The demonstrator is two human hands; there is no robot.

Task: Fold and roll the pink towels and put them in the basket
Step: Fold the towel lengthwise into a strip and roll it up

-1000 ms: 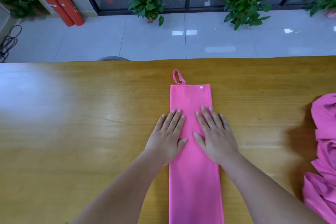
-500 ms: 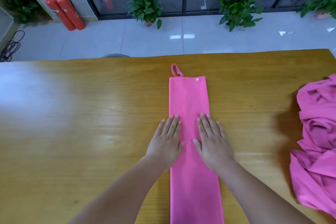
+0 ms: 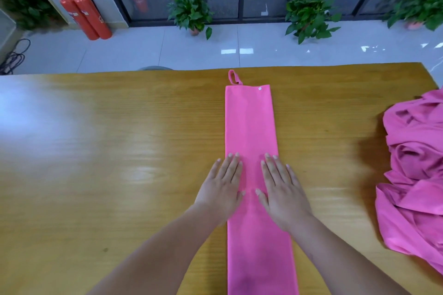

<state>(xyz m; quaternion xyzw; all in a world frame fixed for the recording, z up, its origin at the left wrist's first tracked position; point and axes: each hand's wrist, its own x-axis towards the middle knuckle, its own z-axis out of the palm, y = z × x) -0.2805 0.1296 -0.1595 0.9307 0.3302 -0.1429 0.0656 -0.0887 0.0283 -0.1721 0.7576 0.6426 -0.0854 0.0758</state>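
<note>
Both the left hand (image 3: 221, 189) and right hand (image 3: 282, 193) lie flat, fingers straight, on the long folded pink towel strip (image 3: 251, 127) on the wooden table (image 3: 119, 151). To do this well, press evenly along the strip, keeping its edges aligned before rolling.

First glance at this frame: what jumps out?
A long pink towel strip, folded narrow, runs down the middle of the wooden table, with the left hand and right hand flat on it side by side. A crumpled heap of pink towels lies at the table's right edge. Two red fire extinguishers stand far left beyond it.
</note>
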